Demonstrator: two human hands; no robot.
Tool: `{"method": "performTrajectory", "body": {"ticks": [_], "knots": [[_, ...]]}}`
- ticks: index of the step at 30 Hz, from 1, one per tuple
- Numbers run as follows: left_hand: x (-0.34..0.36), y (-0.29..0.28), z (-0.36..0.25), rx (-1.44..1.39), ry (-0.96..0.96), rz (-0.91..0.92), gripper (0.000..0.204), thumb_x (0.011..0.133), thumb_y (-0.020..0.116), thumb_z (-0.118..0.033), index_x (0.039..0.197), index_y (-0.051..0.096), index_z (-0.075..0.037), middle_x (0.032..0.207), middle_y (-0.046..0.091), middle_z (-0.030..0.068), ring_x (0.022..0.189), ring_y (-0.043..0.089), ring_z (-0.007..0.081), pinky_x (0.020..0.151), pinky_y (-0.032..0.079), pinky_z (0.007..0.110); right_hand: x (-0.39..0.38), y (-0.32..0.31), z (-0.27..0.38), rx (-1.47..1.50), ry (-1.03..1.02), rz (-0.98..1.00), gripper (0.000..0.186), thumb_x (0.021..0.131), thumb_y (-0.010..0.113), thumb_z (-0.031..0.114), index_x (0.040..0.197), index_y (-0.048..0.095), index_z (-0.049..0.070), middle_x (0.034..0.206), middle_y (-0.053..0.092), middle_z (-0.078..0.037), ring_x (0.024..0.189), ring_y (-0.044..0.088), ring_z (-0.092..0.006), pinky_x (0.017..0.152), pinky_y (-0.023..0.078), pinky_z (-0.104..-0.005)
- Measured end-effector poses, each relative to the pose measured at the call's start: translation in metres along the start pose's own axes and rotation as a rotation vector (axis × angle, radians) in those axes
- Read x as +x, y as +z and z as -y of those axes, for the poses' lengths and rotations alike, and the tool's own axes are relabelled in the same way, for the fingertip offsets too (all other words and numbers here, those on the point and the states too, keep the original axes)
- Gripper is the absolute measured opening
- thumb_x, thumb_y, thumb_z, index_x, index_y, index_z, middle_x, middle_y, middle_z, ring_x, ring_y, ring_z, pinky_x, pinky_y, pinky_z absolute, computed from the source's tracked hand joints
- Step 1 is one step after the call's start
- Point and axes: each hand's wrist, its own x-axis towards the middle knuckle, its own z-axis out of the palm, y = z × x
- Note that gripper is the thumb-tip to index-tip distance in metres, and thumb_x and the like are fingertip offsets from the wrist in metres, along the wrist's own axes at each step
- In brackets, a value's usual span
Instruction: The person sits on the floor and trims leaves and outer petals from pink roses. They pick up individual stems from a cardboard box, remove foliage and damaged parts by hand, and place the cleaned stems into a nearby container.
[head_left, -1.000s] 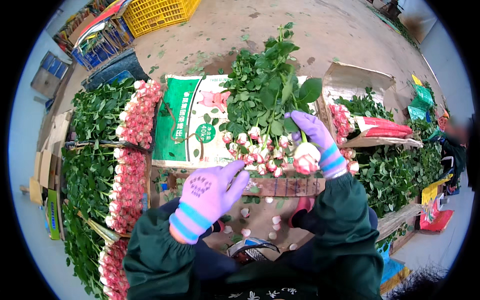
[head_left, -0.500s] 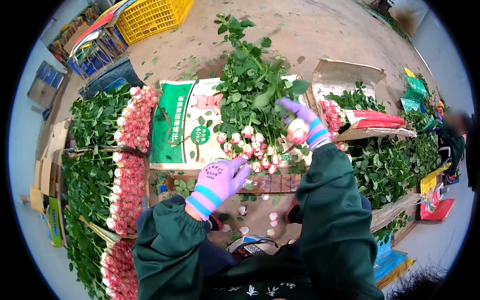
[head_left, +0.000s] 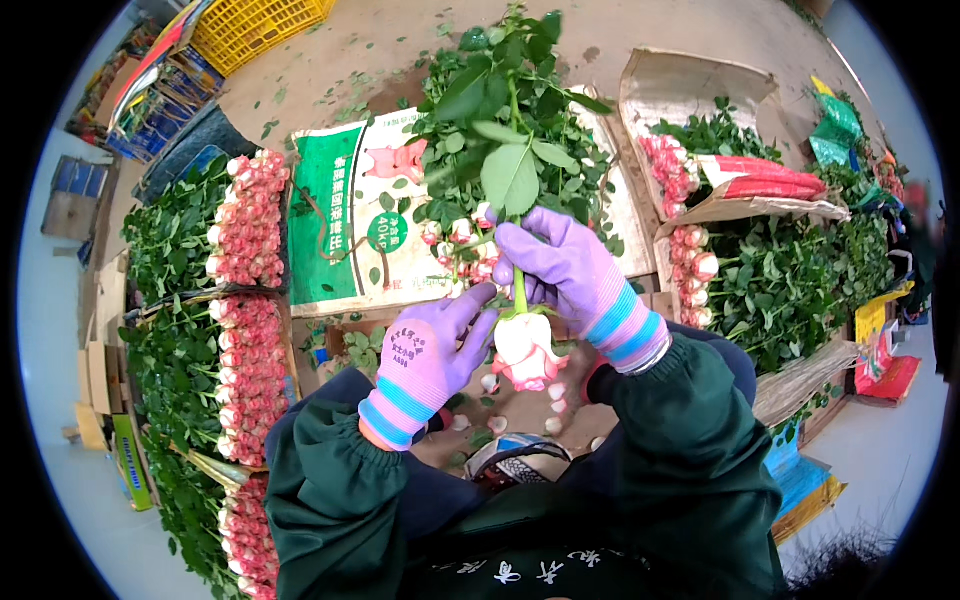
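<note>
A pink-and-white rose [head_left: 527,352] hangs bloom-down toward me, its leafy stem running away over the bench. My right hand [head_left: 575,268], in a purple glove with blue cuff stripes, is closed on the stem just above the bloom. My left hand [head_left: 432,345], gloved alike, is beside the bloom with its fingers apart and nothing in them. Behind both hands a loose pile of roses [head_left: 462,238] lies on a green-and-white sack [head_left: 318,262], blooms toward me. The held rose and my hands cover part of that pile.
Rows of bundled roses [head_left: 250,350] stand along my left. On the right, more roses [head_left: 692,270] lie beside an opened cardboard wrapper [head_left: 695,78]. Loose petals [head_left: 555,400] are scattered on the floor near my feet. A yellow crate [head_left: 262,35] sits at the far left; another person [head_left: 918,240] is at the far right.
My right hand has brought the rose nearer and to the left, from above the pile to in front of me. My left hand has stayed low and is now next to the bloom.
</note>
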Motion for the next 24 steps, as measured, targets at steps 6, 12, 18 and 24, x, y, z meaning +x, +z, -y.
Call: {"method": "performTrajectory", "body": {"ticks": [6,12,18,24], "knots": [[0.006,0.012,0.010,-0.098,0.083,-0.210,0.065,0.082,0.069,-0.021,0.138,0.043,0.000,0.085,0.067,0.0124,0.062,0.064,0.0270,0.057,0.048,0.040,0.013,-0.008,0.002,0.145,-0.034,0.059,0.031,0.096,0.058,0.033,0.107,0.057,0.004,0.082,0.066,0.000,0.063,0.057,-0.0052,0.056,0.043,-0.0195],[0.005,0.017,0.006,-0.106,0.228,-0.318,0.092,0.063,0.072,-0.014,0.145,0.034,0.000,0.068,0.058,0.0050,0.057,0.057,0.0240,0.055,0.042,0.037,0.023,-0.015,-0.015,0.616,-0.050,0.305,0.048,0.100,0.052,0.025,0.139,0.039,0.001,0.095,0.065,-0.004,0.080,0.063,-0.0116,0.075,0.052,-0.0244],[0.012,0.009,-0.011,-0.125,0.344,-0.213,0.080,0.064,0.071,-0.018,0.139,0.047,-0.007,0.071,0.061,0.0048,0.058,0.057,0.0255,0.058,0.043,0.038,0.015,-0.023,-0.016,0.490,0.023,0.267,0.049,0.101,0.048,0.033,0.140,0.041,0.004,0.094,0.066,-0.002,0.071,0.057,-0.0084,0.066,0.047,-0.0233],[-0.022,0.031,-0.012,0.256,0.322,0.298,0.067,0.083,0.064,-0.029,0.143,0.038,-0.012,0.086,0.064,0.0097,0.076,0.064,0.0239,0.061,0.049,0.039,0.020,-0.040,-0.022,-0.609,0.141,0.204,0.045,0.099,0.046,0.041,0.116,0.063,0.003,0.077,0.065,0.001,0.048,0.047,-0.0060,0.046,0.040,-0.0232]]}}
